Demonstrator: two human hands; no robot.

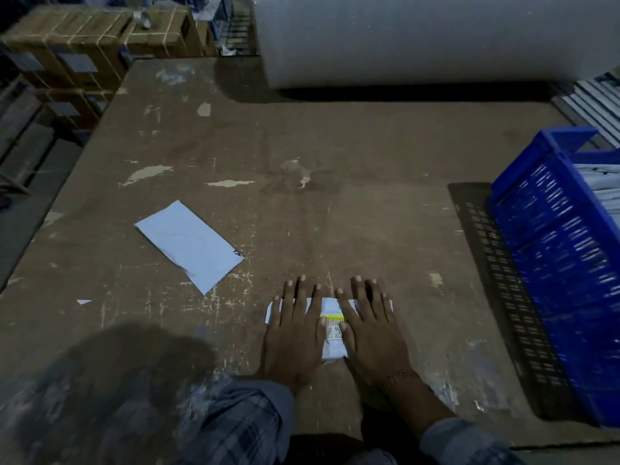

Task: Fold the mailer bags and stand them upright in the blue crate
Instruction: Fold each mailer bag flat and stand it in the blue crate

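Folded mailer bag (332, 327) at the near edge of the table (302, 169), white, with a yellow strip and a printed code showing in the gap between the hands. Left hand (293, 333) and right hand (372, 330) side by side on top of it, palms down, fingers straight and spread, pinching nothing; pressing flat, most likely to set the crease so the fold holds once stood on edge. Second mailer bag (189, 245) to the left and a little farther out, lying flat and apart from the hands, apparently waiting its turn. Blue crate (553, 250) at the right edge of the table, near the right hand, white folded bags (597, 182) upright inside; placed for a short carry, by the look of it. Brown tabletop worn, scratched and flecked with pale patches. Big white roll (436, 38) at the far edge. Strapped cardboard boxes (84, 38) stacked beyond the far left corner. Dim light, storeroom setting
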